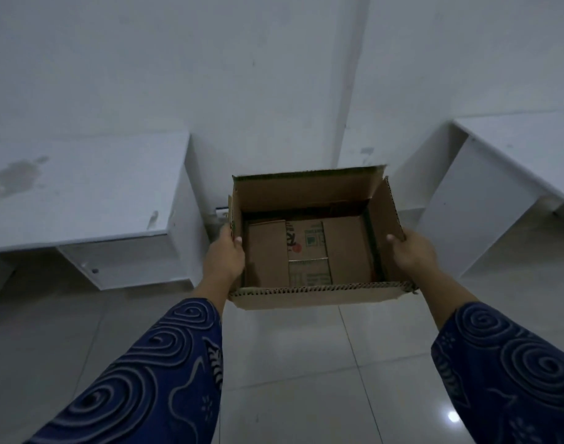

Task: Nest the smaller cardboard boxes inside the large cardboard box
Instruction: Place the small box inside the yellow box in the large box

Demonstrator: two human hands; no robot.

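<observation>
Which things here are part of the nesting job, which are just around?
In the job:
- large cardboard box, open-topped, held off the floor
- flattened cardboard inside it
- left hand and right hand, one grip on each side wall

Just around:
- white desk on the left
- white desk on the right
- tiled floor

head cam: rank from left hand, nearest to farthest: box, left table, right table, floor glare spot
1. Box: in the left hand, which grips its left wall.
2. Left table: just left of that hand.
3. Right table: across the box, far right.
4. Glare spot: on the floor, bottom right, by the right sleeve.
</observation>
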